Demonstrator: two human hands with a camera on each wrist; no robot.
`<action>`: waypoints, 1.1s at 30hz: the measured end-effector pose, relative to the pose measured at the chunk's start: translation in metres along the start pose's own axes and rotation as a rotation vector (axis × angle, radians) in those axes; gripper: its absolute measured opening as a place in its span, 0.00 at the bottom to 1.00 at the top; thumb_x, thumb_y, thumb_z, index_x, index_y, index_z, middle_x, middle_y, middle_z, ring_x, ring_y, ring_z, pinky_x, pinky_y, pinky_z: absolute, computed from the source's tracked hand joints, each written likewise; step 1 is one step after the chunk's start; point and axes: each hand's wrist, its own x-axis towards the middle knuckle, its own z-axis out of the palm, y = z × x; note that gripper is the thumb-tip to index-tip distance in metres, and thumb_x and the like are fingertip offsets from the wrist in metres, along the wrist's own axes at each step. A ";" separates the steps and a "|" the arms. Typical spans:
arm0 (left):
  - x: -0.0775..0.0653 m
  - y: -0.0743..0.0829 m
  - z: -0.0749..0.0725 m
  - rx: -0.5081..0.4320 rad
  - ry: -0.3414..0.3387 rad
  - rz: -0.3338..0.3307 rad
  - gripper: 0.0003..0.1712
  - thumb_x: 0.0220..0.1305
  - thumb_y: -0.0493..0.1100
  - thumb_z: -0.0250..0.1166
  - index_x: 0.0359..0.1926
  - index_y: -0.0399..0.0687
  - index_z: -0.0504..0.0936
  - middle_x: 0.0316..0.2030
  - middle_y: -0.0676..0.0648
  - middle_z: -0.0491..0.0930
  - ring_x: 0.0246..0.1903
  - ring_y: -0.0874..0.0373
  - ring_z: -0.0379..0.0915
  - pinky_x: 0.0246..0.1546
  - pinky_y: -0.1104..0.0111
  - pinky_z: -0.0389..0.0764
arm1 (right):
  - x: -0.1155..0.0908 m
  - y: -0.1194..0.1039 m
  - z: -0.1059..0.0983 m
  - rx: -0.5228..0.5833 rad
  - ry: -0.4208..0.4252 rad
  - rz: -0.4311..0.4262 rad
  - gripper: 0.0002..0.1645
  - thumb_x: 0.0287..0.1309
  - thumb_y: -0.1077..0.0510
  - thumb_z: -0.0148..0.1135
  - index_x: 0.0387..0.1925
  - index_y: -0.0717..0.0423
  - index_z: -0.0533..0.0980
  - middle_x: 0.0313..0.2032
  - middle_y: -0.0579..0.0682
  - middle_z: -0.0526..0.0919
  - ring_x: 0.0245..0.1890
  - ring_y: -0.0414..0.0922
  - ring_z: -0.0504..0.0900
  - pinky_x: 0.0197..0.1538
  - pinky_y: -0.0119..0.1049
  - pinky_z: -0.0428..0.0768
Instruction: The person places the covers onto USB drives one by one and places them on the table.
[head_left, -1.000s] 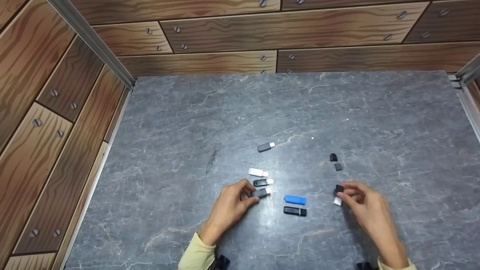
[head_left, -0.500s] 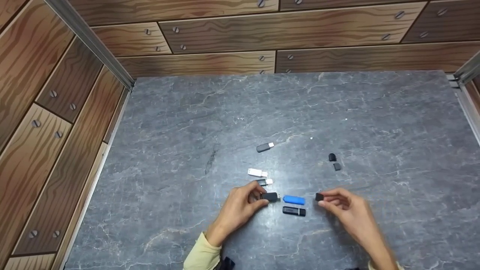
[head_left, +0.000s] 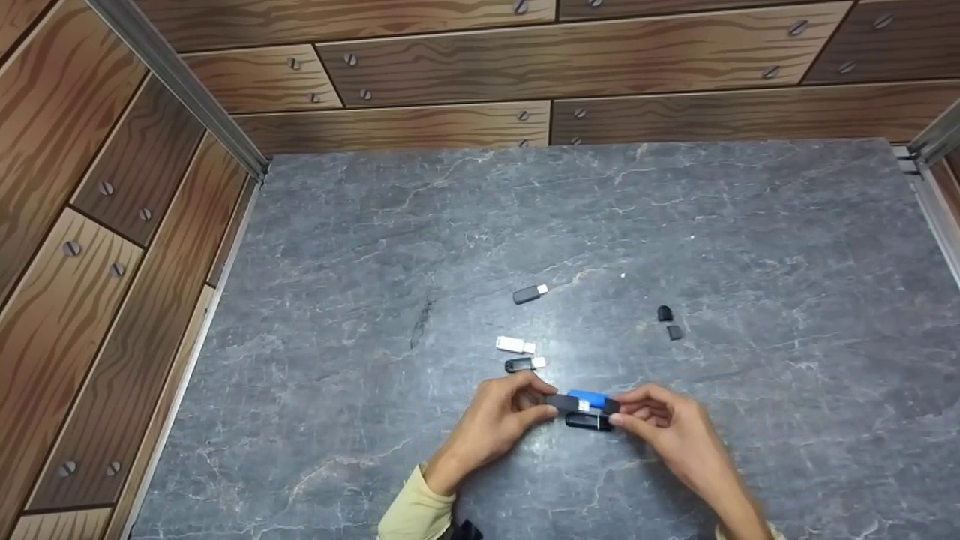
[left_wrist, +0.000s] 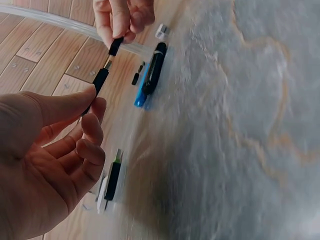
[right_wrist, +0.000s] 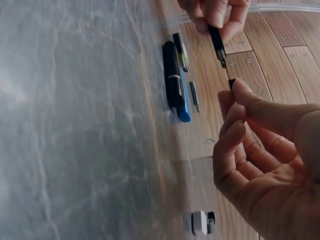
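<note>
Between thumb and fingers, my left hand pinches a black USB stick above the table, its metal plug pointing right. My right hand pinches a small black cap in front of that plug. In the right wrist view, a short gap separates the cap from the stick; in the left wrist view they look nearly touching. Underneath lie a blue USB stick and a black capped USB stick, both partly covered in the head view.
Left of centre lie a white USB stick, a black one and a dark grey one, all with bare plugs. Two dark caps lie at the right. A white cap is hidden in the head view. Wood-patterned walls border the table.
Both hands have come together over the blue stick. My left hand lifted the black USB stick and carried it right; my right hand brought the black cap left, away from the white cap.
</note>
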 end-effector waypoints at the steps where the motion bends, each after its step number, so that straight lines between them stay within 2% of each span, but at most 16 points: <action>1: 0.000 0.001 0.000 -0.008 -0.005 -0.005 0.12 0.63 0.39 0.76 0.47 0.47 0.89 0.33 0.45 0.91 0.25 0.74 0.72 0.28 0.79 0.74 | 0.000 -0.001 0.000 0.003 -0.011 0.003 0.13 0.54 0.66 0.78 0.42 0.62 0.86 0.33 0.52 0.91 0.30 0.31 0.85 0.36 0.25 0.84; 12: 0.000 0.004 0.002 -0.019 -0.022 -0.039 0.11 0.63 0.39 0.76 0.47 0.48 0.90 0.30 0.47 0.88 0.23 0.74 0.71 0.26 0.80 0.73 | -0.003 0.000 0.002 -0.004 -0.049 -0.054 0.13 0.54 0.65 0.78 0.42 0.62 0.86 0.35 0.55 0.92 0.31 0.31 0.86 0.37 0.26 0.85; 17: 0.000 0.005 0.002 -0.022 -0.036 -0.042 0.11 0.63 0.39 0.76 0.47 0.47 0.90 0.30 0.46 0.88 0.24 0.74 0.71 0.27 0.80 0.74 | -0.003 0.001 0.003 0.012 -0.086 -0.053 0.13 0.56 0.63 0.78 0.42 0.62 0.86 0.36 0.55 0.92 0.32 0.31 0.86 0.36 0.27 0.85; 23: 0.000 0.006 0.004 -0.023 -0.051 -0.039 0.11 0.63 0.39 0.76 0.47 0.47 0.90 0.31 0.46 0.89 0.24 0.74 0.72 0.27 0.80 0.75 | -0.003 0.001 0.003 0.030 -0.132 -0.046 0.13 0.58 0.62 0.77 0.44 0.62 0.85 0.36 0.56 0.91 0.32 0.33 0.86 0.36 0.28 0.85; 33: 0.000 0.007 0.007 -0.027 -0.062 -0.005 0.10 0.64 0.39 0.75 0.47 0.47 0.90 0.30 0.44 0.89 0.24 0.75 0.72 0.27 0.80 0.74 | -0.004 0.000 0.006 0.002 -0.127 -0.047 0.13 0.59 0.60 0.77 0.44 0.59 0.86 0.35 0.54 0.91 0.32 0.34 0.86 0.35 0.28 0.84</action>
